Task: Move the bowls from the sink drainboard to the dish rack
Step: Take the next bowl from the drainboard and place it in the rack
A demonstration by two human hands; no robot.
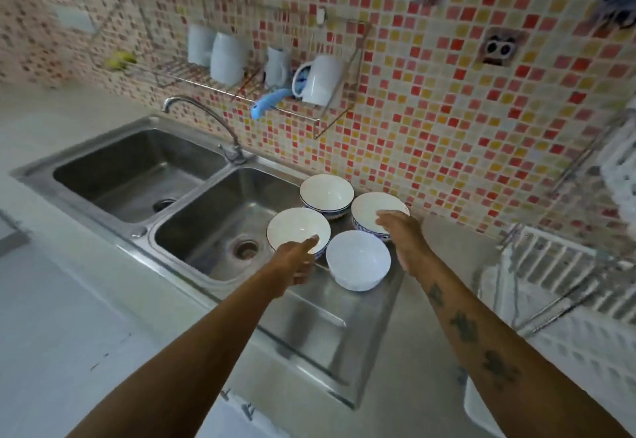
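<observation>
Sink basins: two, steel; left basin (137,176), right basin (223,227).
Bowls: four, upright, clustered on the drainboard (309,327) just right of the right basin; near-left bowl (292,227), far bowl (326,193), plain white bowl (358,260), right bowl (375,210).
Left hand (296,258): loosely open, fingertips on the near rim of the near-left bowl, holding nothing.
Right hand (402,227): fingers spread flat over the near rim of the right bowl, not closed on it.
Dish rack (564,275): one, white, on the surface far right, well apart from the bowls.
</observation>
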